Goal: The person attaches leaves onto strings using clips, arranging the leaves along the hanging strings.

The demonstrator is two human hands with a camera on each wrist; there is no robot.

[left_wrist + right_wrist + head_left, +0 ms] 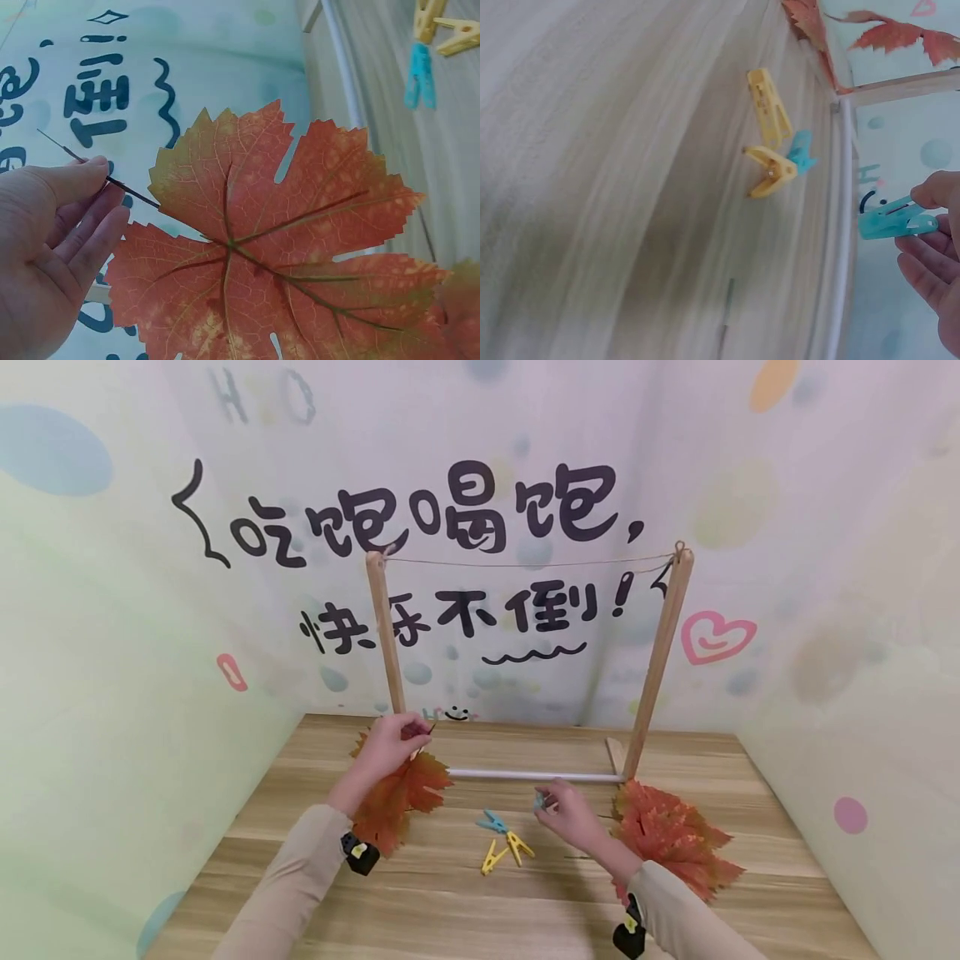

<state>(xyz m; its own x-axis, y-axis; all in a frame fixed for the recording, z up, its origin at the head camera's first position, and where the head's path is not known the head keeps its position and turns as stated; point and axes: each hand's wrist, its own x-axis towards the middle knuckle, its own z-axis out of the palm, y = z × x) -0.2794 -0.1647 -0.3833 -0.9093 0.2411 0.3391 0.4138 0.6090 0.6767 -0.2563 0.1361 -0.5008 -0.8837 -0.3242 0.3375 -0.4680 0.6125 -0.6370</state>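
My left hand (392, 743) pinches the thin dark stem of a red-orange artificial maple leaf (300, 247), which hangs below the fingers near the frame's left post. In the left wrist view the left hand (56, 240) has thumb and fingers on that stem. A blue clothespin (896, 219) sits between the thumb and fingers of my right hand (573, 817), above the table right of centre. Between the hands lie another blue clothespin (492, 821) and two yellow clothespins, one (492, 858) nearer me and one (518, 847) touching the blue one.
A wooden frame has a left post (386, 635), a right post (660, 660), a string (525, 565) tied across the top and a white bar (532, 774) low down. More red leaves (671, 835) lie at right. A printed curtain (480, 427) hangs behind the wooden table (450, 918).
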